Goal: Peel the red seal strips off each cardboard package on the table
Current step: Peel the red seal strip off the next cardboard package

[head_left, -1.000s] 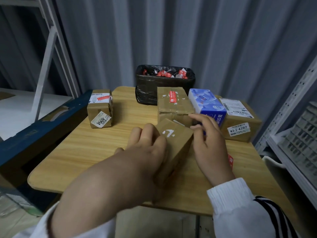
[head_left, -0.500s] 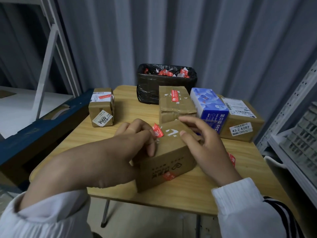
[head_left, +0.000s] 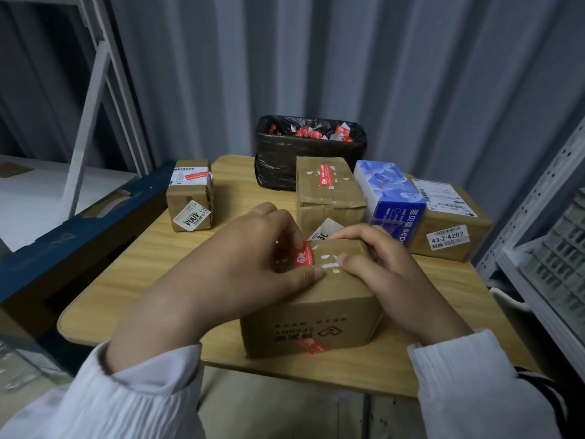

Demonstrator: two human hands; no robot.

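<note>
- At the near edge of the bench (head_left: 126,280), the cardboard package (head_left: 316,324) now sits flat, no longer tipped up as a second ago. Bare bench lies to its left, and other boxes (head_left: 329,198) crowd the far and right sides.
- The right hand (head_left: 389,280) grips the package's top. The left hand (head_left: 247,258) pinches the red seal strip (head_left: 303,258), which is half lifted, so the peel looks underway.
- A second red strip (head_left: 311,345) on the near face is untouched.

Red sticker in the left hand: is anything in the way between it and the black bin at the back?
Yes. The left hand pinches the red strip on the near box, and a taped cardboard box stands straight between it and the black bin. The strip would likely have to go over that box.
</note>
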